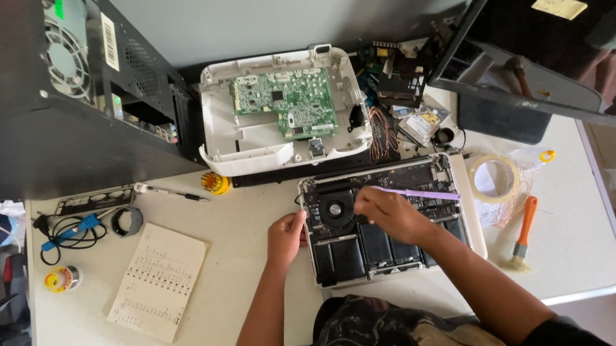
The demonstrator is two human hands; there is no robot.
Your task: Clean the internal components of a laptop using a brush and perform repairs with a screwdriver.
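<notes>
Head view: an opened laptop (pixel 387 222) lies on the tabletop (pixel 243 281), near the front edge. The right hand (pixel 388 214) is closed round a purple tool (pixel 419 193) and rests over the laptop's innards beside the fan (pixel 337 210). The left hand (pixel 285 237), fingers curled, pinches the laptop's left edge. An orange brush (pixel 524 235) lies to the right, a paper sheet (pixel 158 281) to the left

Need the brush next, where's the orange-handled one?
Head view, table's right side: the orange-handled brush lies right of the opened laptop, just below the tape roll.
</notes>
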